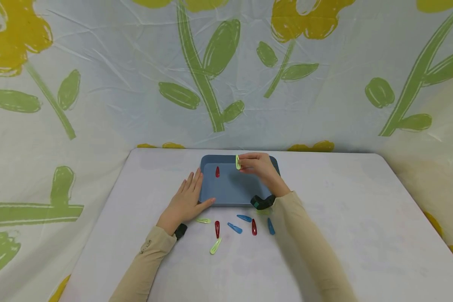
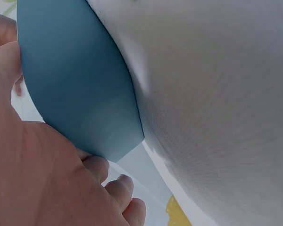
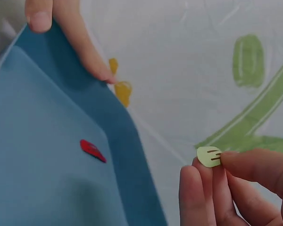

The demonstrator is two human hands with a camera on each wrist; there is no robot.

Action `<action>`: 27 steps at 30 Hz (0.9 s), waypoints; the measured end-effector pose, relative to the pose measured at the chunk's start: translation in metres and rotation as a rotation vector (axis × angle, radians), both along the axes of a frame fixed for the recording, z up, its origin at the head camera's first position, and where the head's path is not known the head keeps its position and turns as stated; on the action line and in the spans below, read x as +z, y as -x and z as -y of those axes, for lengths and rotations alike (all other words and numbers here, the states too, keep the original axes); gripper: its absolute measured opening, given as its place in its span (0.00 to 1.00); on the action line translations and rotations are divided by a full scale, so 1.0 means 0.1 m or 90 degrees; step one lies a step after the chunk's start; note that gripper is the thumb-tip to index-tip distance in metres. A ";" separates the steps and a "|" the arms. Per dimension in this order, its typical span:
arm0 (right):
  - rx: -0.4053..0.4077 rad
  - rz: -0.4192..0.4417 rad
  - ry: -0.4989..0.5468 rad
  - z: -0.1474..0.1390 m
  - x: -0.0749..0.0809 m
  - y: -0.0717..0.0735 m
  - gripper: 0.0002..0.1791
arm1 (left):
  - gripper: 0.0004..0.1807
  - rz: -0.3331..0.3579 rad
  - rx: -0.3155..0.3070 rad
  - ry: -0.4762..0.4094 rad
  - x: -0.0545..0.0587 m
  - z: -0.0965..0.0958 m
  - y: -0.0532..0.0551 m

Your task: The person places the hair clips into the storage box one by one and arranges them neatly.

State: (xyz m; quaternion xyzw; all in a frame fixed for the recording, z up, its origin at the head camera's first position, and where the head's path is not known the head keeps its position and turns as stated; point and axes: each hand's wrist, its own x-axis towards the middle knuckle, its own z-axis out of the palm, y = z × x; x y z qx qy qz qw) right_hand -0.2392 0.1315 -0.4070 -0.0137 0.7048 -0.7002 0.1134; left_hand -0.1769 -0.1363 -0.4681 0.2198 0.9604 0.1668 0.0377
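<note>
Between thumb and fingertips, my right hand (image 1: pixel 259 166) pinches a light green hair clip (image 1: pixel 238 162) above the blue tray (image 1: pixel 226 205). The right wrist view shows the slotted end of that clip (image 3: pixel 208 157) sticking out past the thumb. Fingers spread and straight, my left hand (image 1: pixel 186 202) rests against the tray's left side, its thumb at the front rim. In the left wrist view this hand (image 2: pixel 47 165) touches the tray's outer wall (image 2: pixel 85 84). A red hair clip (image 1: pixel 217 172) lies inside the tray, towards its left.
In front of the tray several hair clips lie scattered on the white table (image 1: pixel 143 184): green (image 1: pixel 215 246), red (image 1: pixel 217 229) and blue (image 1: pixel 234 227) ones. One green clip (image 1: pixel 263 212) is partly hidden by the right wrist's black band (image 1: pixel 262 203). A flower-printed cloth (image 1: pixel 117 84) hangs behind.
</note>
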 end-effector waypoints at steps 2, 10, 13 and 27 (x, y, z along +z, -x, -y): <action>-0.007 0.017 0.006 0.08 -0.08 0.09 0.17 | 0.55 0.002 0.001 0.002 0.00 0.00 0.00; -0.040 0.062 -0.027 0.33 -0.28 0.32 0.14 | 0.55 0.012 0.002 0.001 0.01 0.00 0.00; -0.049 0.076 -0.048 0.37 -0.33 0.37 0.14 | 0.55 0.011 0.000 0.002 0.01 0.00 0.00; -0.111 0.077 -0.174 0.44 -0.50 0.41 0.07 | 0.54 0.011 0.000 0.014 0.00 0.00 -0.01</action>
